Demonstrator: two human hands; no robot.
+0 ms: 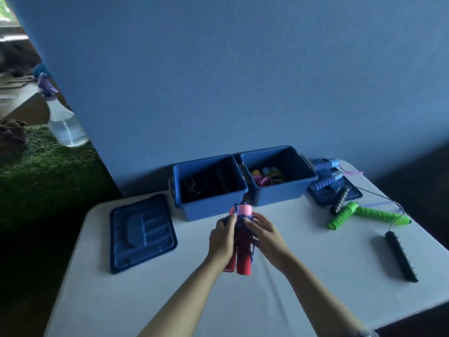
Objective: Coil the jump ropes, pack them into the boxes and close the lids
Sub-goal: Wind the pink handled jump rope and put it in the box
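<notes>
The head camera looks down at a white table (170,300). The left hand (222,239) is curled around two red handles (240,251) held side by side. The right hand (263,233) pinches the purple cord (239,221) wound around them near the pink caps, with its fingers bent onto the wraps. This red jump rope is in the air, just in front of the two boxes.

The left box (209,205) has dark ropes in it. The right box (279,193) has bright cords in it. Both are open. One lid (143,233) lies flat to the left. The other lid (349,195) sits to the right under the blue handles (325,175). A green rope (364,214) and a black rope (401,256) lie loose on the right, not coiled yet.

I think the cord could slip and come undone if the right hand lets go too soon. Then the loops would flop out, and the lid might not shut. The loose ropes on the right cross each other and could get tangled.
</notes>
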